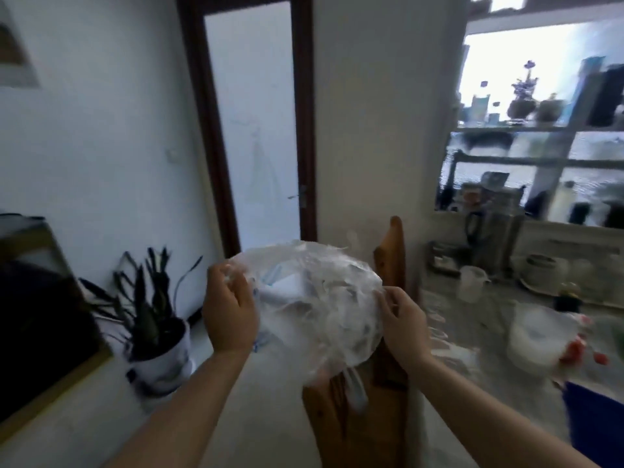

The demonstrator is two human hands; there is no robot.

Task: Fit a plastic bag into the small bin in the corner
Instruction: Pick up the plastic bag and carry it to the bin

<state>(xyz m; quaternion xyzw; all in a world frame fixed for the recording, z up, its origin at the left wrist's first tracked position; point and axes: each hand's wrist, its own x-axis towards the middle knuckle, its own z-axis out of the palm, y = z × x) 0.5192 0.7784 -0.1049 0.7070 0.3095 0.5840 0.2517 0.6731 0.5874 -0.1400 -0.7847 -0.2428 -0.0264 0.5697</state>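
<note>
A crumpled clear plastic bag with faint blue print is held up in front of me at chest height. My left hand pinches its left edge with closed fingers. My right hand grips its right edge. The bag is spread and puffed between the two hands, and a tail of it hangs down over a wooden chair back. No small bin shows in this view.
A wooden chair stands right under the bag. A potted plant in a white pot sits on the floor at left, beside a dark framed cabinet. A cluttered table is at right. A frosted glass door is ahead.
</note>
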